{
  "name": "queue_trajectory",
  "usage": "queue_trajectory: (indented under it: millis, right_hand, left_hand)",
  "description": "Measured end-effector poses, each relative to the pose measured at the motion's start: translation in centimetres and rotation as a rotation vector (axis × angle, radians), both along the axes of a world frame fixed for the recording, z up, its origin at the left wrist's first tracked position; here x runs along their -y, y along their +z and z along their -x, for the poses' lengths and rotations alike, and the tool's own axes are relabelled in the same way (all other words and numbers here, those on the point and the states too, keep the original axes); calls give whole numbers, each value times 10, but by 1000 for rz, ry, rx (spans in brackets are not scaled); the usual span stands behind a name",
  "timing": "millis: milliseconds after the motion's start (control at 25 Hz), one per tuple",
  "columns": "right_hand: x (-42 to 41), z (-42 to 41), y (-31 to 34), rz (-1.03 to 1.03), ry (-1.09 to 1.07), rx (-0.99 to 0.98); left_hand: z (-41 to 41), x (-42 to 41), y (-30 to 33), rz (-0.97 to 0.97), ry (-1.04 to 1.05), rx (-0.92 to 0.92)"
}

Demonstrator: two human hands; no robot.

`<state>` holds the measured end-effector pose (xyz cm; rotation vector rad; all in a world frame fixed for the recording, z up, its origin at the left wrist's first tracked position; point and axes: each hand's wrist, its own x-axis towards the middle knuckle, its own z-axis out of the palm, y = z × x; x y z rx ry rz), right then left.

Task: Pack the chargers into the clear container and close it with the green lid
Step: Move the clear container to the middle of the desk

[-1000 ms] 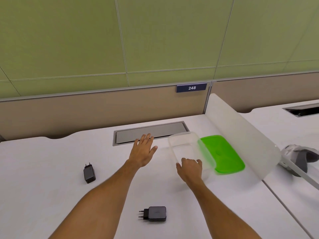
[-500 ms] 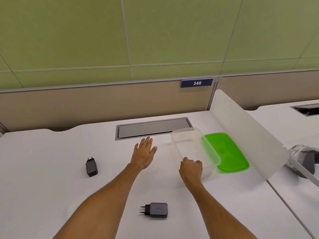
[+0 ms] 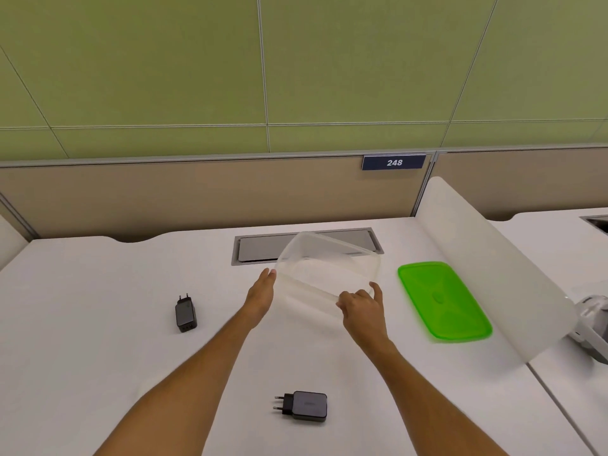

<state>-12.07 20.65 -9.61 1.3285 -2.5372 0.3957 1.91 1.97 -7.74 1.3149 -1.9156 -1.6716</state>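
Observation:
The clear container [image 3: 329,261] is tilted and lifted off the white desk, in the middle. My right hand [image 3: 362,307] grips its near rim. My left hand [image 3: 261,294] is flat against its left side, fingers straight. The green lid [image 3: 442,299] lies flat on the desk to the right of the container, apart from it. A small black charger [image 3: 186,315] lies at the left, prongs pointing away from me. A larger black charger [image 3: 304,405] lies near the front edge between my forearms, prongs pointing left.
A frosted divider panel [image 3: 487,264] stands along the desk's right side, just beyond the lid. A grey cable hatch [image 3: 260,250] sits in the desk behind the container. A beige partition with a sign 248 [image 3: 393,162] closes the back.
My right hand has lifted the container off the lid, moved it left and tilted it. My left hand has come in against its left side. The lid now lies uncovered.

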Motion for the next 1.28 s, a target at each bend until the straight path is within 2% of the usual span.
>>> queue_trajectory:
  millis: [120, 320, 720, 1280]
  right_hand:
    - [7, 0, 3, 20, 119, -40]
    - [20, 5, 3, -40, 226, 1]
    - [27, 17, -7, -156, 231, 98]
    - [18, 18, -16, -192, 240, 69]
  left_hand:
    - [-14, 15, -4, -61, 77, -48]
    - [-31, 27, -8, -167, 162, -65]
    - [-40, 15, -27, -135, 235, -62]
    - [-53, -9, -44, -100, 222, -93]
